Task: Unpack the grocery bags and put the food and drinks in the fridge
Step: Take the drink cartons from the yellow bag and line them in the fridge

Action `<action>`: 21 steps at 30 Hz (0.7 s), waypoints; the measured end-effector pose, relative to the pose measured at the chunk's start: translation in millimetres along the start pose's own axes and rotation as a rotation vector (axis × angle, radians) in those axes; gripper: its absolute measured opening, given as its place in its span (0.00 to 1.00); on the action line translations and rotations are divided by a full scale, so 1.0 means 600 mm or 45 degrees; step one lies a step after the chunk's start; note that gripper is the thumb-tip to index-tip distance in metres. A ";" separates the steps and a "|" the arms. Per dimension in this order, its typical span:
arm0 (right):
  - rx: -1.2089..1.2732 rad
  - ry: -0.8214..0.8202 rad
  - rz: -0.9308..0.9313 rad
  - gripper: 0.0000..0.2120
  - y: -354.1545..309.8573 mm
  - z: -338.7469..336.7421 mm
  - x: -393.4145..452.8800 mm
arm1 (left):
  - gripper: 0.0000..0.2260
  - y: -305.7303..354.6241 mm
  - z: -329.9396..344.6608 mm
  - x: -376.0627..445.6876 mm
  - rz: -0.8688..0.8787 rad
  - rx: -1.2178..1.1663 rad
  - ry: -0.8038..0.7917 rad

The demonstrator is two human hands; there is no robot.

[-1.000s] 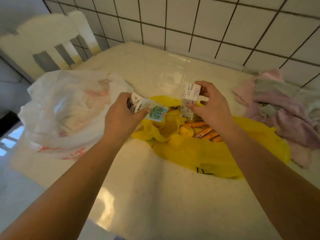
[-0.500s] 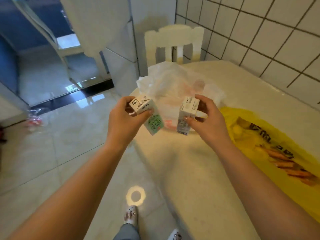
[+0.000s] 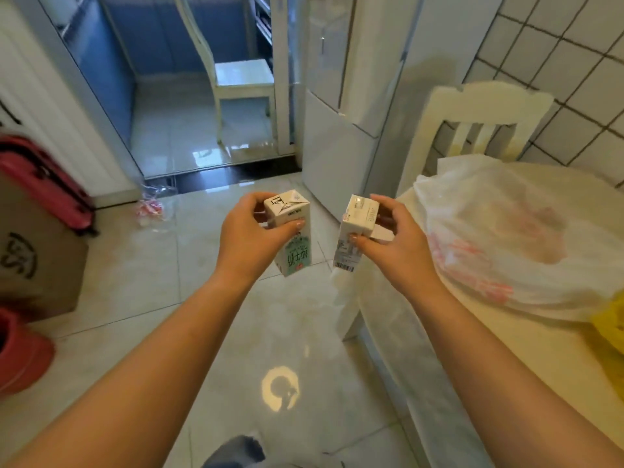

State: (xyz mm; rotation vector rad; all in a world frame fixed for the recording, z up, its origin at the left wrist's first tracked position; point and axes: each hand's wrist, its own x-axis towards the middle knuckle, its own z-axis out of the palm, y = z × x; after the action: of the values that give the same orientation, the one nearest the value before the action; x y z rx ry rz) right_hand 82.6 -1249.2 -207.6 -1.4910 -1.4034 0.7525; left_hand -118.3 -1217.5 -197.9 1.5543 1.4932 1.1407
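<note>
1. Transfer step in hand, judged from the scene: two drink cartons are off the table and held in the air, facing the fridge [image 3: 341, 106], whose doors appear closed.
2. Left hand [image 3: 251, 238]: fingers and thumb curled round the top of the green-printed carton [image 3: 293, 238], which hangs upright over the floor, well clear of the table's edge.
3. Right hand [image 3: 391, 238]: thumb and fingers pinch the white carton [image 3: 354, 231] near its upper end; the carton tilts slightly, with its barcode end lowest, just off the table's near corner.
4. Both forearms are extended forward, roughly parallel, with the cartons near each other but apart.
5. White grocery bag [image 3: 489, 238] lies on the table [image 3: 506, 366] near its far edge; the yellow bag [image 3: 611, 319] shows only at the right border. Their contents cannot be told.
6. Next move, as a judgement: a fridge door must be opened, which calls for one hand to be freed, either by passing both cartons into one grip or setting one down.
</note>
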 end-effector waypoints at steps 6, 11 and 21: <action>-0.002 -0.018 0.025 0.29 -0.049 0.145 0.094 | 0.16 -0.064 -0.118 0.123 -0.019 0.055 -0.002; -0.026 -0.002 -0.016 0.28 -0.066 0.224 0.205 | 0.16 -0.098 -0.155 0.246 -0.033 0.023 0.023; 0.098 0.009 -0.059 0.30 -0.061 0.357 0.565 | 0.16 -0.140 -0.162 0.623 -0.002 0.024 0.033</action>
State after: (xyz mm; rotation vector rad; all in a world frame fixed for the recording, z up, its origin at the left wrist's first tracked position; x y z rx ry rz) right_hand -69.6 -876.4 -204.2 -1.3964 -1.3834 0.7630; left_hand -257.5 -847.5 -189.8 1.5566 1.5260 1.1530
